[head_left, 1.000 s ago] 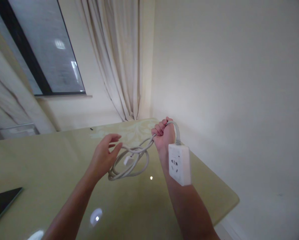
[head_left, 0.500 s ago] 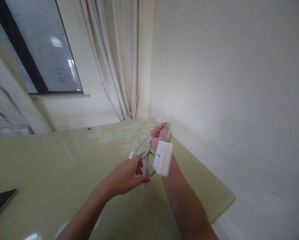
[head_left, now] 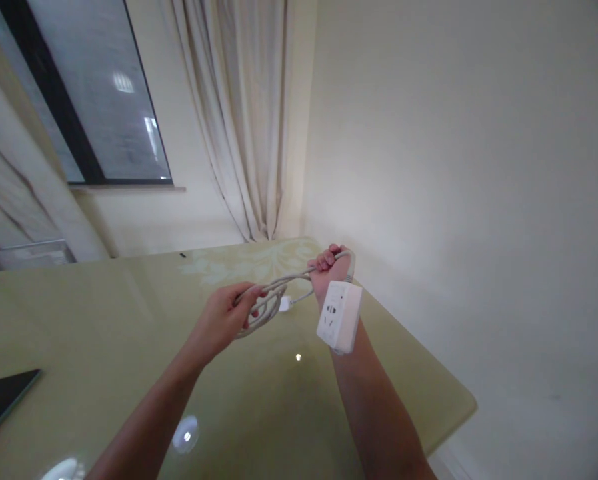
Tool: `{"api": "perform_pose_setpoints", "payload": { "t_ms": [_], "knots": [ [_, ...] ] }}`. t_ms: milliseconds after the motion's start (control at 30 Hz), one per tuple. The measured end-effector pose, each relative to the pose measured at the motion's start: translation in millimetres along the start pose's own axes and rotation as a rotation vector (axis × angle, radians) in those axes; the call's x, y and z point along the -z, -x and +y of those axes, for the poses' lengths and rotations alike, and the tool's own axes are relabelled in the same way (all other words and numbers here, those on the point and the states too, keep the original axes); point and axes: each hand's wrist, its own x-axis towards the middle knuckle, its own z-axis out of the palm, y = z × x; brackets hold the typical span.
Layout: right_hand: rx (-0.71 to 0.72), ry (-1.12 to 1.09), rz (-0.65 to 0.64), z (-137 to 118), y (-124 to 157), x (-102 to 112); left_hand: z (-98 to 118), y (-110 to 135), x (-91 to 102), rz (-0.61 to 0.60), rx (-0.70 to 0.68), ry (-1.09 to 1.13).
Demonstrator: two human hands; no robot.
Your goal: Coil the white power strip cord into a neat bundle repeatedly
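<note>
A white power strip (head_left: 330,316) with a socket face hangs by its cord against my right wrist. My right hand (head_left: 331,267) is closed around the grey-white cord (head_left: 293,277) near the strip's end. To the left, my left hand (head_left: 229,313) pinches the looped coils of the same cord, which stretches between both hands above the table. A small white plug (head_left: 285,304) dangles from the cord between the hands. Part of the coil is hidden behind my left fingers.
Beneath my hands lies a glossy yellow-green table (head_left: 259,407). A dark flat device (head_left: 6,397) rests at its left edge, and a small black item (head_left: 183,255) near the far edge. A wall (head_left: 453,200) borders the right side; curtains (head_left: 243,120) hang behind.
My left hand has moved left and up and now grips the cord coils, pulling them out sideways. The plug hangs between the hands. My right hand and the power strip have shifted slightly right.
</note>
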Motion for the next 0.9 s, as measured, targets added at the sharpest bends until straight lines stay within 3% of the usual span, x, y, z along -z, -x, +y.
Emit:
{"api": "perform_pose_setpoints", "payload": {
  "t_ms": [233, 400, 500, 567, 633, 700, 800, 900],
  "knots": [
    [-0.189, 0.022, -0.186, -1.5, 8.6, -2.5, 0.5, 1.1, 16.5, 0.077, 0.221, 0.486],
    [-0.342, -0.039, -0.216, -8.6, 2.1, 0.1, 1.6, -0.6, 22.3, 0.164, 0.162, 0.605],
    [-0.411, -0.097, -0.217, -8.5, 0.7, 0.2, 2.5, 2.5, 30.2, 0.140, 0.110, 0.568],
    [-0.437, -0.123, -0.225, -7.0, 0.3, 0.4, 5.1, 6.5, 36.0, 0.038, 0.060, 0.502],
    [-0.448, -0.125, -0.247, -5.3, -0.2, 1.0, 10.8, 10.4, 39.5, -0.081, 0.011, 0.345],
    [-0.450, -0.111, -0.271, -3.8, -0.6, 1.9, 18.3, 12.6, 38.8, -0.120, -0.043, 0.138],
    [-0.427, -0.084, -0.271, -1.4, 0.2, 1.7, 24.7, 10.2, 32.5, 0.000, -0.091, -0.031],
    [-0.355, -0.046, -0.253, 2.5, 3.3, -2.0, 20.3, 3.3, 26.5, 0.141, 0.037, 0.105]
  ]
}}
